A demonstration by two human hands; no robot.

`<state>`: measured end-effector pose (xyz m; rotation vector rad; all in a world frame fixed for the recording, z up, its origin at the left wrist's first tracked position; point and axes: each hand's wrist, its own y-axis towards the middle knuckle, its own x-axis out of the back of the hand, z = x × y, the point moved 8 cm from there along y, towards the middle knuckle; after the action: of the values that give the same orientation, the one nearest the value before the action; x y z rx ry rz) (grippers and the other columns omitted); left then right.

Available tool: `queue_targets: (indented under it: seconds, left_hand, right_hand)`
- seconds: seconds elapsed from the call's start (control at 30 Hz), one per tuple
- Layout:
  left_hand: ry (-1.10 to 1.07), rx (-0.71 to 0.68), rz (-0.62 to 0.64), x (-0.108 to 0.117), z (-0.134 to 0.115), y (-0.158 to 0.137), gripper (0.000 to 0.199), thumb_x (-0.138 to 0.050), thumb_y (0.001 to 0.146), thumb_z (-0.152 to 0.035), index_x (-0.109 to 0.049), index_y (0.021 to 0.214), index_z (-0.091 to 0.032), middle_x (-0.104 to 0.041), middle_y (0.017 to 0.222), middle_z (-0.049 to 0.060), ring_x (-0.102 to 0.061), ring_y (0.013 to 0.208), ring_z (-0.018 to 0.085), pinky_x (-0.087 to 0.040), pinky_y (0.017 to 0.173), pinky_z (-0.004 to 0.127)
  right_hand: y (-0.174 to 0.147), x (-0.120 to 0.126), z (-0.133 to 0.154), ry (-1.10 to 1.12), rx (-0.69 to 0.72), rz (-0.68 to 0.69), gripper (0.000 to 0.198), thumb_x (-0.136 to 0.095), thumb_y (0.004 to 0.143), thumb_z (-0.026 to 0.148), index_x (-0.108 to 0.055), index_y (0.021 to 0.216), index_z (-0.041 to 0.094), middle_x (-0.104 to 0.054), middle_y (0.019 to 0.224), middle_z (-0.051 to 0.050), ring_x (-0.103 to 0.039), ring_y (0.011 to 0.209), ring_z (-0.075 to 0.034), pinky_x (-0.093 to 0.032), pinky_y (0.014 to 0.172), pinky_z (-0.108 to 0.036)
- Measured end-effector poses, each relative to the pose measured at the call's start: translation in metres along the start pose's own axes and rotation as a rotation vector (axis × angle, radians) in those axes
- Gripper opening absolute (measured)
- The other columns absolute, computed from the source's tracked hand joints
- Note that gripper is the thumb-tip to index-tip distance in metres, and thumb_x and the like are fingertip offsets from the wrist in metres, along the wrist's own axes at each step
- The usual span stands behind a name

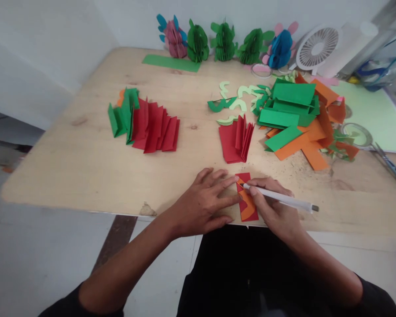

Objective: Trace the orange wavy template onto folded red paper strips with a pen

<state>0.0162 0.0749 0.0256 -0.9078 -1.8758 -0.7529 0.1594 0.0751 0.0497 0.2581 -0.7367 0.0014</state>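
At the table's front edge lies a red paper strip with a wavy orange paper cutout on top of it. My left hand rests flat with fingers spread, its fingertips pressing the left side of the cutout and strip. Between the fingers of my right hand is a white pen, its tip touching the upper part of the orange cutout. Just beyond my hands stand folded red papers. Part of the cutout's upper end is hidden by my fingers.
Folded red papers and green ones stand at left. Green folded papers and orange scraps pile up at right, near scissors. Paper figures and a small white fan line the back.
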Motion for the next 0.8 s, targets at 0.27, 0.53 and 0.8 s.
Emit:
queue_targets:
  seconds: [0.27,0.53,0.8]
  left_hand:
    - [0.007,-0.005,-0.039,0.001,-0.001,-0.001,0.042,-0.059,0.088,-0.046,-0.059,0.125,-0.027,-0.044,0.148,0.011,-0.033,0.137,0.035,-0.022,0.112,0.059]
    - [0.057,0.008,-0.04,0.002,-0.006,-0.001,0.045,-0.062,0.085,-0.042,-0.058,0.127,-0.026,-0.044,0.149,0.011,-0.034,0.137,0.034,-0.024,0.112,0.058]
    - [-0.008,0.081,-0.174,0.007,-0.031,-0.011,0.041,-0.059,0.088,-0.035,-0.058,0.126,-0.02,-0.052,0.141,0.011,-0.038,0.138,0.029,-0.031,0.112,0.051]
  right_hand:
    - [-0.033,0.013,0.022,-0.113,0.289,-0.013,0.024,-0.054,0.089,0.014,-0.064,0.11,0.02,-0.074,0.09,-0.005,-0.067,0.08,-0.019,-0.05,0.073,-0.035]
    - [-0.053,0.001,0.022,-0.273,0.485,-0.048,0.027,-0.056,0.089,0.012,-0.064,0.114,0.017,-0.074,0.089,-0.006,-0.065,0.082,-0.021,-0.048,0.073,-0.037]
    - [-0.058,0.001,0.02,-0.287,0.548,-0.098,0.026,-0.053,0.091,0.015,-0.066,0.114,0.017,-0.074,0.087,-0.007,-0.065,0.083,-0.021,-0.048,0.074,-0.038]
